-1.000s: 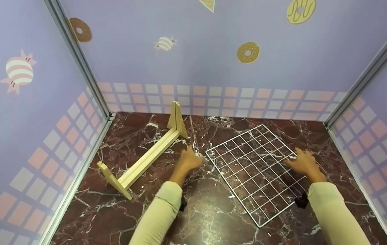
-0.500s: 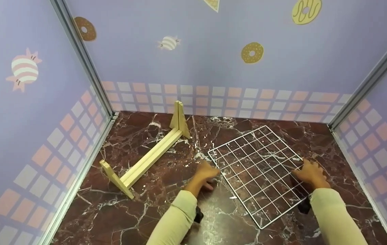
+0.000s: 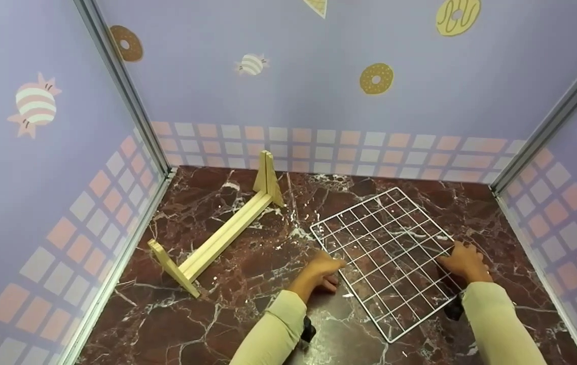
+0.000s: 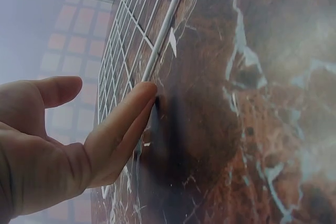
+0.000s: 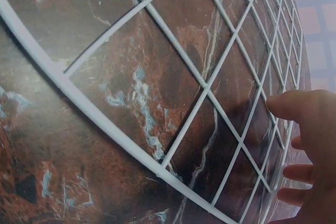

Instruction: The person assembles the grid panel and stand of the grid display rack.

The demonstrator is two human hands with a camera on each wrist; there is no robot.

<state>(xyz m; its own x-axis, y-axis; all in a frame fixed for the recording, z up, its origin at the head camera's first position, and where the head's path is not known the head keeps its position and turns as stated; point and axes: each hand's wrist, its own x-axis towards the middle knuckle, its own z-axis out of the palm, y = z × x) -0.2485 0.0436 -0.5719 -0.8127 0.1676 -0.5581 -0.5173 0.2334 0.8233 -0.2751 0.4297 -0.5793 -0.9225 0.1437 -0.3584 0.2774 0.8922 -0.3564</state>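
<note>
A white wire grid panel lies on the dark red marbled surface, turned at an angle. My left hand is at its left edge, thumb held apart over the wires. In the left wrist view the fingers are straight, with a fingertip at the rim. Across the panel, my right hand holds the right edge. The right wrist view has the thumb over the wires and the other fingers bent at the outer rim; their far ends are partly hidden.
To the left stands a wooden frame with upright end pieces joined by a long bar. Purple patterned walls enclose the surface at the back and both sides, with metal posts at the corners.
My left hand has moved right and nearer to me, from beside the wooden frame to the panel's left edge. The right hand has stayed at the right edge. The head view has shifted slightly.
</note>
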